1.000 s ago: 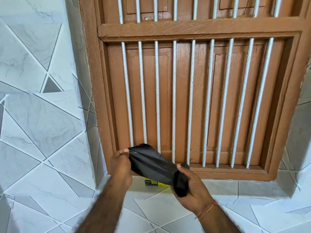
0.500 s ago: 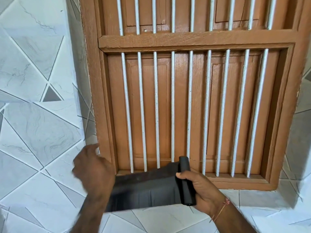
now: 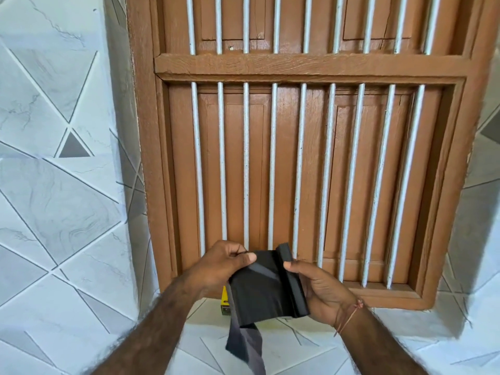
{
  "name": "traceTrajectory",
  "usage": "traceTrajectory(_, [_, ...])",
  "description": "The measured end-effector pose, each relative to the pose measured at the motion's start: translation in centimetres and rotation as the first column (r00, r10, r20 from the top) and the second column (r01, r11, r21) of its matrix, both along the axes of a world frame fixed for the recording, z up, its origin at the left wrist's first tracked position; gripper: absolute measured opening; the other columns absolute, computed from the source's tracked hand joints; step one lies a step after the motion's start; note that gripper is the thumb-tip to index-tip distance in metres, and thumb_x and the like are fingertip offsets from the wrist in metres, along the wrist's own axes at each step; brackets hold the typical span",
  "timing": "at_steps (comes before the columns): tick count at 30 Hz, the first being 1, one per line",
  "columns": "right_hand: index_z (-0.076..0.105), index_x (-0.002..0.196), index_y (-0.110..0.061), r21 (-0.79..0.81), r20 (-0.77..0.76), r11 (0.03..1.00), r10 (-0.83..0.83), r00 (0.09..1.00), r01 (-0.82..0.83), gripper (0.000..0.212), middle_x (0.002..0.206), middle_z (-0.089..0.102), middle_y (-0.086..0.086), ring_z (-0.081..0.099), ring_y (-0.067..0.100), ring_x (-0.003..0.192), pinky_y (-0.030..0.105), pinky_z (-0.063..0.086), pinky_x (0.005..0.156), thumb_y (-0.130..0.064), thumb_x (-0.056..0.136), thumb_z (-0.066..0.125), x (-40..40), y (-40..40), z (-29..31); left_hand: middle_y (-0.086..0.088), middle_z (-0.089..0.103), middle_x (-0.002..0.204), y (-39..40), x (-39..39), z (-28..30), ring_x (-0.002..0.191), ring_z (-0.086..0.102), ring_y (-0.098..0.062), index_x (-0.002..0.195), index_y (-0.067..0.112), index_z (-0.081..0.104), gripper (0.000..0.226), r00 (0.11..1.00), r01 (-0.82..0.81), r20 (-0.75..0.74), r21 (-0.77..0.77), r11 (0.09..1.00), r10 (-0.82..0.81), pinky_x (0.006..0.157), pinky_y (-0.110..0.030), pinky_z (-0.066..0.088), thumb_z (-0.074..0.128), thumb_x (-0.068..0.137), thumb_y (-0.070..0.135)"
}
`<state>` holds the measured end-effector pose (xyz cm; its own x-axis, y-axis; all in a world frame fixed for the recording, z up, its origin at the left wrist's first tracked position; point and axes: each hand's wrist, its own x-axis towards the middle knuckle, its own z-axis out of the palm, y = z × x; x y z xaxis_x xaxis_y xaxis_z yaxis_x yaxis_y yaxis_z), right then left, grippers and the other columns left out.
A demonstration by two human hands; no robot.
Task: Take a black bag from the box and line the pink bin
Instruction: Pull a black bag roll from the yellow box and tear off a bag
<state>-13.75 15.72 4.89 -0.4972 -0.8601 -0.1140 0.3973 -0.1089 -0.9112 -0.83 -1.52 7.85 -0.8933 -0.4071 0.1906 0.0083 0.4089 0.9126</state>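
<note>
A roll of black bags [image 3: 293,285] stands upright in my right hand [image 3: 322,289], thumb on its front. The unrolled end of a black bag [image 3: 259,290] stretches left from the roll to my left hand [image 3: 224,263], which pinches its top corner between thumb and fingers. A loose strip of the bag [image 3: 246,347] hangs down below. Behind the bag, a corner of the yellow box [image 3: 224,297] shows on the tiled sill. The pink bin is not in view.
A brown wooden window [image 3: 297,158] with white vertical bars [image 3: 273,163] fills the wall ahead. Grey-white marbled tiles [image 3: 59,198] cover the wall on both sides and the sill [image 3: 297,345] below the window frame.
My left hand came back toward the roll and took hold of the bag's top corner. The stretched sheet is shorter now, and a strip of it hangs down.
</note>
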Motion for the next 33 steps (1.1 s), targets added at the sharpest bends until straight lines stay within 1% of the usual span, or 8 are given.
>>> traceTrajectory(5, [0.065, 0.121, -0.002, 0.08, -0.025, 0.996, -0.032, 0.999, 0.034, 0.059, 0.122, 0.065, 0.025, 0.06, 0.041, 0.117, 0.055, 0.047, 0.101, -0.009, 0.066, 0.084, -0.4, 0.1, -1.2, -0.008, 0.063, 0.076, -1.7, 0.7, 1.2, 0.073, 0.06, -0.016, 0.082, 0.005, 0.069, 0.028, 0.993, 0.027, 0.115, -0.21, 0.977, -0.003, 0.062, -0.025, 0.046, 0.067, 0.088, 0.032])
traceTrajectory(8, [0.066, 0.119, -0.001, 0.097, -0.038, 0.994, -0.044, 0.998, 0.047, 0.06, 0.119, 0.067, 0.025, 0.063, 0.041, 0.113, 0.051, 0.052, 0.095, -0.002, 0.062, 0.084, -0.7, -0.1, -1.6, -0.013, 0.067, 0.08, -2.7, 1.6, 1.6, 0.078, 0.064, -0.019, 0.084, 0.003, 0.07, 0.028, 0.993, 0.0, 0.115, -0.234, 0.972, 0.028, 0.065, -0.026, 0.049, 0.068, 0.087, 0.031])
traceTrajectory(13, [0.069, 0.114, -0.002, 0.125, -0.073, 0.987, -0.095, 0.993, 0.104, 0.057, 0.112, 0.071, 0.024, 0.066, 0.04, 0.104, 0.051, 0.054, 0.09, -0.001, 0.06, 0.085, -1.3, -0.3, -1.6, -0.001, 0.069, 0.071, -4.6, 3.6, 1.4, 0.072, 0.066, -0.011, 0.073, 0.016, 0.071, 0.021, 0.984, -0.028, 0.164, -0.254, 0.967, 0.072, 0.062, -0.024, 0.047, 0.069, 0.086, 0.032])
traceTrajectory(17, [0.07, 0.111, -0.004, 0.161, -0.105, 0.971, -0.159, 0.982, 0.174, 0.064, 0.107, 0.072, 0.024, 0.067, 0.041, 0.103, 0.051, 0.057, 0.085, -0.008, 0.05, 0.088, -1.6, -0.5, -1.9, 0.002, 0.064, 0.065, -6.0, 5.1, 0.9, 0.067, 0.061, -0.008, 0.072, 0.013, 0.07, 0.027, 0.98, -0.053, 0.171, -0.287, 0.956, 0.105, 0.06, -0.021, 0.044, 0.068, 0.086, 0.036])
traceTrajectory(22, [0.07, 0.107, -0.004, 0.152, -0.185, 0.974, -0.137, 0.973, 0.166, 0.033, 0.101, 0.074, 0.021, 0.069, 0.035, 0.094, 0.038, 0.058, 0.077, 0.0, 0.075, 0.074, -1.3, -0.9, -1.5, 0.008, 0.059, 0.056, -7.5, 6.5, 0.3, 0.061, 0.058, -0.003, 0.062, 0.02, 0.065, 0.03, 0.936, -0.008, 0.326, -0.366, 0.93, 0.136, 0.058, -0.016, 0.041, 0.068, 0.086, 0.037])
traceTrajectory(26, [0.07, 0.11, -0.008, 0.129, -0.269, 0.984, -0.081, 0.96, 0.12, 0.04, 0.107, 0.073, 0.019, 0.067, 0.035, 0.104, 0.044, 0.054, 0.093, -0.003, 0.071, 0.075, -0.8, -1.6, -0.7, 0.01, 0.058, 0.062, -7.9, 6.0, -0.1, 0.069, 0.059, -0.008, 0.064, 0.023, 0.06, 0.029, 0.854, -0.007, 0.451, -0.489, 0.872, 0.26, 0.064, -0.021, 0.045, 0.069, 0.083, 0.043])
traceTrajectory(29, [0.07, 0.11, -0.007, 0.126, -0.307, 0.992, 0.034, 0.951, 0.005, 0.043, 0.109, 0.071, 0.02, 0.066, 0.036, 0.104, 0.045, 0.05, 0.096, -0.008, 0.067, 0.074, -0.2, -2.0, -0.2, 0.014, 0.068, 0.089, -5.8, 4.4, -0.1, 0.089, 0.064, -0.004, 0.09, 0.025, 0.069, 0.027, 0.936, -0.048, 0.309, -0.363, 0.931, 0.168, 0.079, -0.022, 0.048, 0.07, 0.079, 0.051])
traceTrajectory(33, [0.066, 0.116, -0.002, 0.073, -0.306, 0.992, 0.119, 0.945, -0.102, 0.048, 0.113, 0.068, 0.023, 0.064, 0.037, 0.107, 0.046, 0.048, 0.101, -0.004, 0.068, 0.072, 0.5, -2.7, 0.0, -0.004, 0.068, 0.123, -1.9, 1.2, -0.9, 0.115, 0.062, -0.012, 0.124, 0.017, 0.063, 0.05, 0.96, 0.205, 0.188, 0.041, 0.978, -0.209, 0.102, -0.029, 0.047, 0.072, 0.082, 0.04])
